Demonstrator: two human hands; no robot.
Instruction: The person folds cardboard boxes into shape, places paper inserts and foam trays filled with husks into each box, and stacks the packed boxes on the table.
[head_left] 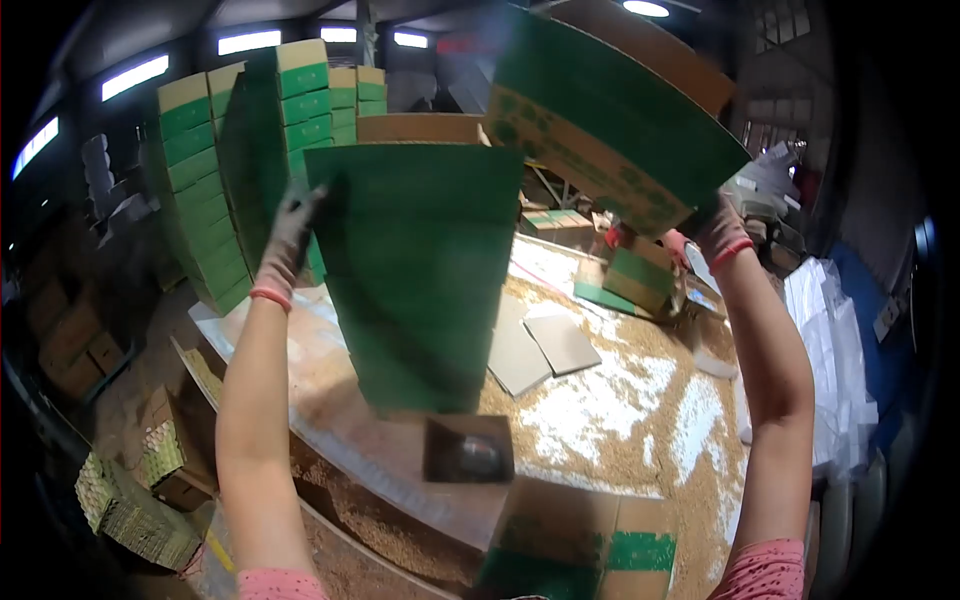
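My right hand [722, 236], in a pale glove with a red cuff, grips the lower right corner of a green and brown cardboard carton [610, 125]. The carton is raised and tilted at the upper right; its upper edge is blurred. In front of me stands a tall stack of green cartons [410, 270], nearest at its top. My left hand [295, 235], gloved too, lies with fingers stretched along the stack's upper left edge. Its fingertips are dark and partly blurred. The raised carton's lower left side comes close to the stack's top right; I cannot tell whether they touch.
More green carton stacks [200, 190] rise at the left. The table [590, 410] is strewn with brown grains and holds two flat grey-brown boards [562, 343]. A carton [590, 525] lies at the front. Bundled trays [140, 510] sit lower left, white sheeting [825, 350] at right.
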